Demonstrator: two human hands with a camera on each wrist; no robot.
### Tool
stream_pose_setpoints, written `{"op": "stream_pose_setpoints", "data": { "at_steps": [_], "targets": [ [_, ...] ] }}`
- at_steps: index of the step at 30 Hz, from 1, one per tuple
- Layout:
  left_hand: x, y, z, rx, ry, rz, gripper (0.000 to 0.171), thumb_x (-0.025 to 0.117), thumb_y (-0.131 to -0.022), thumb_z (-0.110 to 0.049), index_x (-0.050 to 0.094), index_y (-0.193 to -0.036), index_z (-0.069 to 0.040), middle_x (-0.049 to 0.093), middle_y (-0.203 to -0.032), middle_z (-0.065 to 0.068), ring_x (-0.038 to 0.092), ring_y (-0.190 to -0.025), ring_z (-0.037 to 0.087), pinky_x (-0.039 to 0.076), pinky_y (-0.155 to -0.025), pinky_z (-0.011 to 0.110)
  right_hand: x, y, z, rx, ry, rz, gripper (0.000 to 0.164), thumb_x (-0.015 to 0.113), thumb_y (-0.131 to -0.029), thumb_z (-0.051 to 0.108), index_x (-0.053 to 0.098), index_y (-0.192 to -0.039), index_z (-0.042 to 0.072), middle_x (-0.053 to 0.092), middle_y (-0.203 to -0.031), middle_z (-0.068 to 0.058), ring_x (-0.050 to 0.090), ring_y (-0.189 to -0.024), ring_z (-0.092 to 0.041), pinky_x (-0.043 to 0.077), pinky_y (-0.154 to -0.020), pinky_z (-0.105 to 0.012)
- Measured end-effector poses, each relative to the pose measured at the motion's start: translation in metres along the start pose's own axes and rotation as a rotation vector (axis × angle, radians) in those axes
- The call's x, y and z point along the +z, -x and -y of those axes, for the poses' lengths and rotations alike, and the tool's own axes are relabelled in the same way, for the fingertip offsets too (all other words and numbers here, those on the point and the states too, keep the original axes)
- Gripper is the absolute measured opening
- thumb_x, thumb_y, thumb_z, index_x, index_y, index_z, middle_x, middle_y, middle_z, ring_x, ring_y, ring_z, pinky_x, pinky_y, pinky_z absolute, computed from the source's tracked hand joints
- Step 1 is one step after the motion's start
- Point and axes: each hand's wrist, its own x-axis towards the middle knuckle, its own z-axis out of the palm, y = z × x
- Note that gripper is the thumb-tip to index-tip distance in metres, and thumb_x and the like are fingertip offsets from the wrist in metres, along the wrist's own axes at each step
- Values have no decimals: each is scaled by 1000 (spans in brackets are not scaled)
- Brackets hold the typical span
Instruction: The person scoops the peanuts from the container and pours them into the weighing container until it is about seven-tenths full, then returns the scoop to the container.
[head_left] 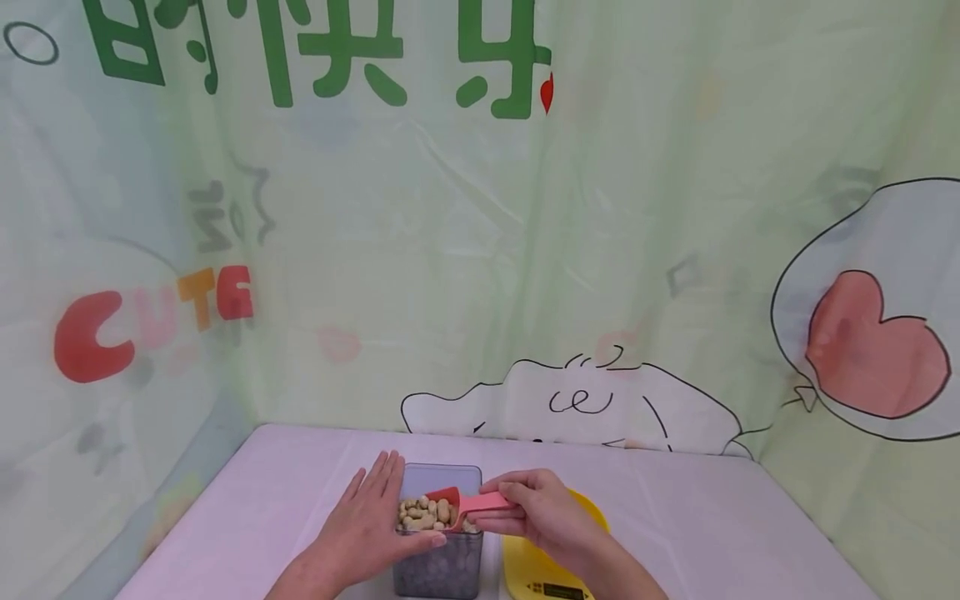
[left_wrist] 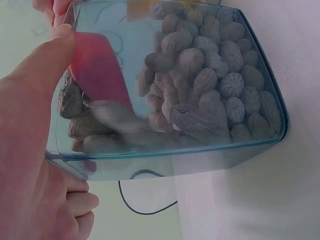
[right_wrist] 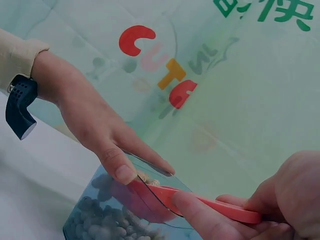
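Pale green curtain fabric with printed letters and cartoons (head_left: 450,250) fills the upper frame, behind a pale lilac tabletop (head_left: 675,508). At lower centre, a red plastic scoop with a pinkish handle (head_left: 476,502) has its bowl among the beige unshelled peanuts (head_left: 420,515) in a clear, bluish rectangular plastic box (head_left: 438,571). The right hand (head_left: 543,512) pinches the handle, thumb above and fingers beneath. The left hand (head_left: 367,525) lies along the box's left wall, fingers straight and close together, thumb across the near rim; that brace should keep the box from sliding under the scoop's push. In the left wrist view, peanuts heap toward the bottom of the frame, ahead of the bowl. Working its edge low under that heap, then levelling before lifting, would likely limit spills over the rim. Just right of the box sits a flat yellow scale with a dark display (head_left: 519,562), partly covered by the right hand.
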Motion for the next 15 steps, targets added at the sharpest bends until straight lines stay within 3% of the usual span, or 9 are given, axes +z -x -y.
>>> {"op": "stream_pose_setpoints", "data": {
  "at_steps": [15],
  "targets": [
    [-1,1,0,4,2,4,124,59,-72,-84,24,-156,0,24,-164,17,19,-153,34,17,-122,60,-20,1,-11,-52,-123,13,41,40,-107,13,48,-131,-19,70,-115,-24,73,-104,-29,58,-89,-34]
  ]
}}
